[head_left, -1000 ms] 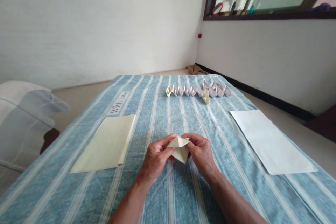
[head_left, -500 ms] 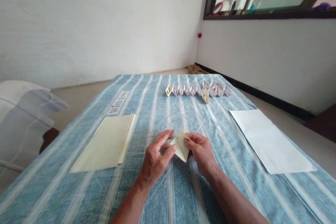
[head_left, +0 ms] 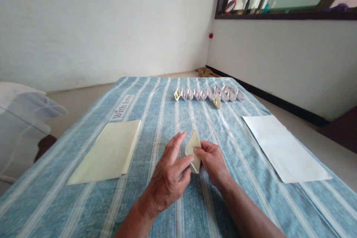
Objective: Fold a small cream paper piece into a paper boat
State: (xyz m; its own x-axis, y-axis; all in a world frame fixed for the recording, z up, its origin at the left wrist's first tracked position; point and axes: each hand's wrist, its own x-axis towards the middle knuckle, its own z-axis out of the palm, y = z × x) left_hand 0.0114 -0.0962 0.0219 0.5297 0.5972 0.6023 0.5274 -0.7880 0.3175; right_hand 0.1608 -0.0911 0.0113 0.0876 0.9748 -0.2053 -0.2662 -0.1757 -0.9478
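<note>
A folded piece of cream paper (head_left: 193,150) stands tilted up above the blue striped cloth (head_left: 178,208), its point toward the far side. My right hand (head_left: 212,162) pinches it from the right between thumb and fingers. My left hand (head_left: 166,180) is just left of the paper, with its fingers spread and its fingertips at or very near the paper's left edge. A row of several small folded paper boats (head_left: 206,95) lies across the far end of the cloth, and one cream boat (head_left: 217,102) sits just in front of it.
A flat cream paper sheet (head_left: 106,152) lies left of my hands, below a "With love" label (head_left: 122,107). A white paper sheet (head_left: 281,148) lies to the right. The cloth-covered surface ends near walls, with a white pillow-like bundle (head_left: 19,119) at far left.
My left hand has let go of the paper and moved left, its fingers spreading. The paper now stands more upright and looks narrower, held by my right hand.
</note>
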